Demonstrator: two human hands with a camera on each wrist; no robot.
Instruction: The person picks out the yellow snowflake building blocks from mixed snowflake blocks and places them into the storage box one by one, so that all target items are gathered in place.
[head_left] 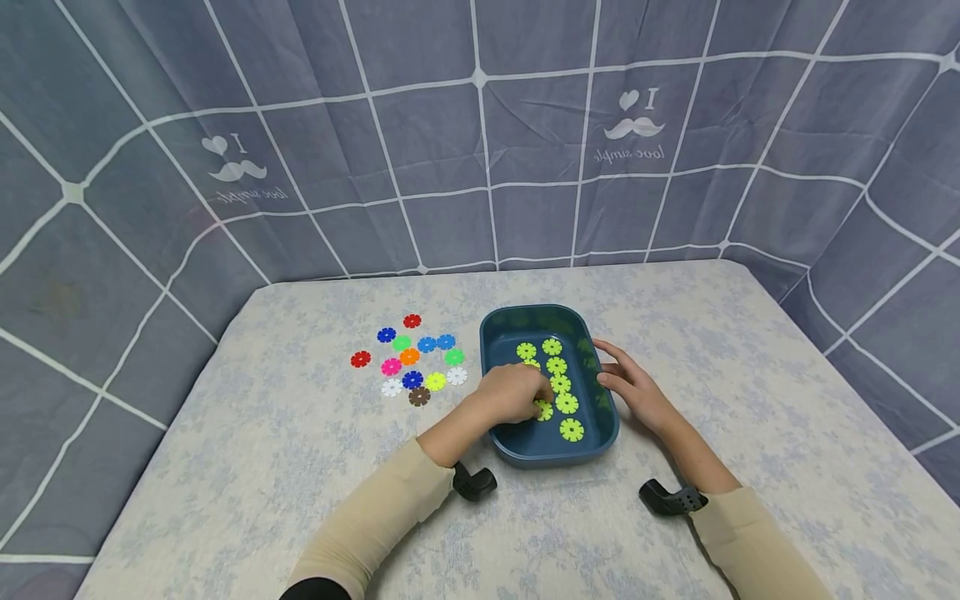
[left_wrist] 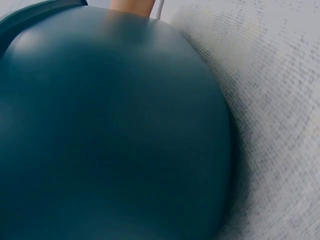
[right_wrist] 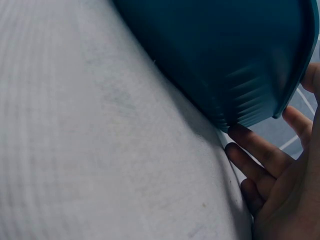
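Observation:
In the head view, a dark teal plastic tray (head_left: 551,458) holds several yellow-green snowflake building discs (head_left: 572,430), lying roughly in two columns. My left hand (head_left: 513,392) reaches over its left rim with bent fingers, the fingertips at a yellow-green disc (head_left: 545,412) that they partly cover. Beside the right wall is my right hand (head_left: 637,392), fingers extended and touching the tray's outside. The right wrist view shows that hand's fingers (right_wrist: 262,150) against the tray's outer wall (right_wrist: 215,60). Only the tray's outside (left_wrist: 115,125) fills most of the left wrist view; the left fingers are hidden there.
Left of the tray, several loose discs in mixed colours lie on the table, among them a red disc (head_left: 361,359), an orange disc (head_left: 409,357) and a brown disc (head_left: 419,396). A grey checked curtain (head_left: 420,150) hangs behind the pale patterned tabletop (head_left: 262,467).

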